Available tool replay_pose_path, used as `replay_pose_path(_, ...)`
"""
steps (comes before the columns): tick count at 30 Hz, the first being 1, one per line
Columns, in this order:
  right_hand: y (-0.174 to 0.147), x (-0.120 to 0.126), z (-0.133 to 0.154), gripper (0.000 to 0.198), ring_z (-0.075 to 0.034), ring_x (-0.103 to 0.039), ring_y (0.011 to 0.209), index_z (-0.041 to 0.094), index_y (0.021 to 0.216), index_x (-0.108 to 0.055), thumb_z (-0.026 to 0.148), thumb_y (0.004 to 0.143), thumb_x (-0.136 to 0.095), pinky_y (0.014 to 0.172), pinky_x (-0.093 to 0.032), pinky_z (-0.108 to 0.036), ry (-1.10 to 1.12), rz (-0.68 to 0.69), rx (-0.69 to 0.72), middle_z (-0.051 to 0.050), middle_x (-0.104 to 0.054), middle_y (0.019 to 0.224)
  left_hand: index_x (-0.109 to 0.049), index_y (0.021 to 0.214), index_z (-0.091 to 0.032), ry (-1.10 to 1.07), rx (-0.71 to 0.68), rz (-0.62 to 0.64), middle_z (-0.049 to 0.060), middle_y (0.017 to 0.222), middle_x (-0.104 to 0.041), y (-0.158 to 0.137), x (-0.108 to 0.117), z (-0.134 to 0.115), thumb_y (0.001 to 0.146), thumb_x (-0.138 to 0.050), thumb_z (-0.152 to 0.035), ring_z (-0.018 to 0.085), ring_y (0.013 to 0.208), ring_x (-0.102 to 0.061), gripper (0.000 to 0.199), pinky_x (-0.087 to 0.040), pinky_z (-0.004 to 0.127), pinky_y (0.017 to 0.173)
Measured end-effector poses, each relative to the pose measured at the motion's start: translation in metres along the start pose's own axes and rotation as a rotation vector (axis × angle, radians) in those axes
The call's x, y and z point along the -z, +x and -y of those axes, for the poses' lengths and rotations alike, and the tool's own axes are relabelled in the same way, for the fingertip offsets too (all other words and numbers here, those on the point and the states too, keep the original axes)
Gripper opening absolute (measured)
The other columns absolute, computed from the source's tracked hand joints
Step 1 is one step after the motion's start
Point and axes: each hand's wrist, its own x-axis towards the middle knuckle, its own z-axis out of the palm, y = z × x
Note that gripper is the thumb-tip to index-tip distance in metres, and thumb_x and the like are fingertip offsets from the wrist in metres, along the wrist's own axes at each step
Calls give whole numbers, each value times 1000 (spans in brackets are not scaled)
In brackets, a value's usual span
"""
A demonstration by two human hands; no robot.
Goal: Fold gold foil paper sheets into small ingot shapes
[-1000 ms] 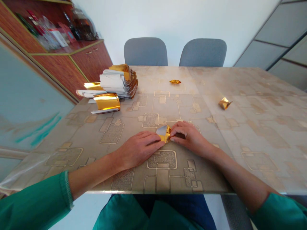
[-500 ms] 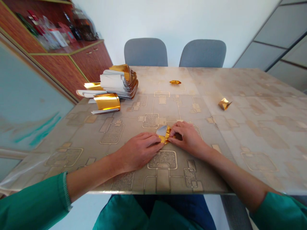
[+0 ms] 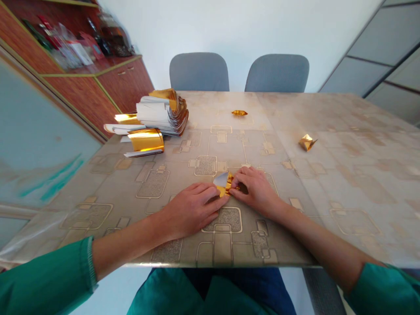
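Note:
Near the front middle of the table lies a small piece of gold foil paper (image 3: 222, 191), partly folded, its pale side showing at the upper left. My left hand (image 3: 197, 208) rests on the table with its fingers closed on the paper's left and near edge. On the right edge, the thumb and fingers of my right hand (image 3: 255, 189) pinch the folded gold strip. My fingertips hide part of the paper.
A thick stack of gold and white paper sheets (image 3: 157, 114) sits at the back left, with a curled gold sheet (image 3: 147, 141) before it. Folded gold pieces lie at the back (image 3: 239, 113) and right (image 3: 307, 142). Two grey chairs (image 3: 199, 72) stand behind the patterned table (image 3: 328, 183).
My left fingertips have slid slightly right along the paper's near edge, closer to my right hand. My right hand stays almost in place, still pinching the fold.

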Motion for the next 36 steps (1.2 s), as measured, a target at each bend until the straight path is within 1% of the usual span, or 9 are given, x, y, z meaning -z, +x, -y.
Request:
replay_pose_path(7,0,0,-2,13,-18,-51,83,20,80,-58,24,85,-69,75,-32,-30,44,11,-20,-1,-61,87,-56,128,-16,-40,13,-34,10,110,-62,-1,1,-1,98,-45,-23,25,106,-58,33,-53,43,92)
replay_pose_path(12,1,0,-4,12,-18,-51,83,21,83,-60,27,88,-69,76,-33,-30,71,15,2,-1,-60,87,-54,131,-14,-40,-18,-105,12,128,-59,-3,-3,0,97,-45,-20,26,115,-54,35,-51,43,96)
replay_pose_path(14,0,0,-5,10,-18,-52,84,22,83,-62,27,88,-68,76,-33,-30,84,11,7,-1,-60,88,-54,131,-13,-31,-33,-126,11,132,-60,-3,-5,0,98,-44,-19,26,116,-54,35,-50,43,97)
replay_pose_path(19,-5,6,-6,6,-18,-53,90,23,85,-66,25,91,-66,80,-36,-31,105,-4,96,-2,-61,92,-54,132,-12,-39,-38,-112,9,130,-63,-3,-6,-1,100,-43,-21,27,117,-54,35,-50,45,97)
replay_pose_path(23,-13,27,-1,18,-19,-52,89,24,90,-70,30,98,-55,82,-36,-34,13,-43,178,-3,-64,90,-52,134,-14,-35,-21,-96,8,131,-63,-4,-5,-1,101,-41,-23,26,118,-54,36,-49,45,98)
replay_pose_path(26,-18,36,8,24,-20,-51,86,23,87,-71,28,100,-50,82,-35,-35,-116,-51,221,-4,-65,86,-52,135,-16,-34,-13,-80,7,133,-62,-5,-5,0,102,-40,-24,26,120,-54,36,-48,45,99)
replay_pose_path(30,-24,25,20,23,-21,-50,90,22,92,-68,23,100,-47,91,-33,-38,-269,65,305,-5,-65,87,-53,134,-15,-38,-14,-79,8,132,-63,-5,-5,0,102,-40,-26,26,119,-54,37,-47,45,99)
replay_pose_path(33,-26,19,24,20,-22,-49,89,23,93,-68,22,99,-49,92,-32,-39,-334,58,276,-4,-64,85,-53,134,-14,-53,-19,-79,8,130,-63,-4,-4,0,101,-41,-25,25,118,-54,37,-45,46,102)
replay_pose_path(36,-25,24,24,21,-21,-49,85,23,92,-70,26,99,-50,89,-32,-39,-324,49,229,-4,-64,81,-52,136,-15,-68,-3,-73,7,132,-62,-4,-4,0,100,-43,-25,25,119,-54,38,-42,47,105)
